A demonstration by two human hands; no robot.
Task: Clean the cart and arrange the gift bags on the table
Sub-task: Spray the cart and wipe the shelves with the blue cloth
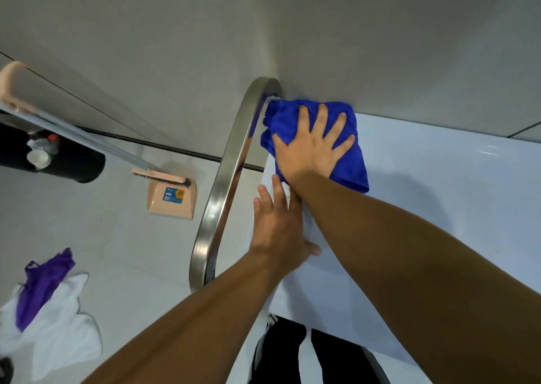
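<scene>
The right hand (313, 146) lies flat on a blue cloth (348, 167), fingers straight and spread wide, pressing the cloth against the white top surface of the cart (439, 208). The cloth sits at the far left corner of that surface, just beside the curved metal handle (228, 178) and close to the wall behind. The cloth is bunched at its far edge and extends past the hand on the right side.

The left hand (278, 231) rests open on the cart top, nearer the camera, fingers straight and slightly apart, with the thumb pointing right. It holds nothing. Its fingertips lie just beside the right wrist, and the right forearm crosses above the thumb side of the hand (both forearms are bare).

The metal handle forms an arch along the left edge of the cart, rising from the near corner to the far corner.

On the tiled floor to the left:
- A pink dustpan (171, 197) with a blue label lies flat, with a brush (161, 175) resting at its far edge.
- A black bin (73, 161) holds what appear to be plastic bottles.
- A white cloth (58, 331) lies crumpled, with a purple cloth (41, 284) on top of it.

Dark trouser legs (292, 351) are visible at the lower edge, below the cart's near side. No gift bags can be identified in this view.
</scene>
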